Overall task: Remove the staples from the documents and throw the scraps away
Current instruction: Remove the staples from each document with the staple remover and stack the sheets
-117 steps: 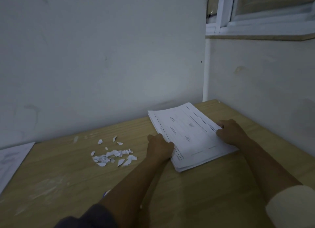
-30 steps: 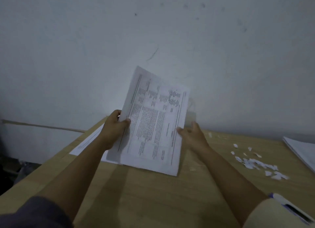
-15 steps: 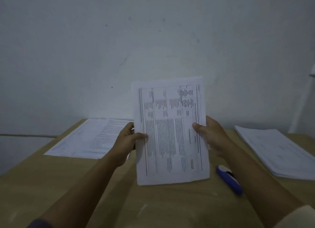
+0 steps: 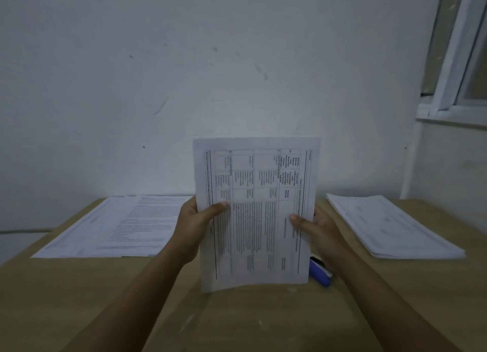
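Printed document (image 4: pixel 258 212): left hand (image 4: pixel 196 225), right hand (image 4: pixel 320 227) gripping it upright; sheets (image 4: pixel 118 225) lying at 9 o'clock, stack (image 4: pixel 390 225) at 3 o'clock.

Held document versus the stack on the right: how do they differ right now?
The held document stands upright, gripped at its side edges by the left hand and right hand; the right stack lies flat on the table, untouched. The held document shows a dense printed grid; the right stack's top page looks sparse. The right stack looks thicker than the held document. Both are white printed paper.
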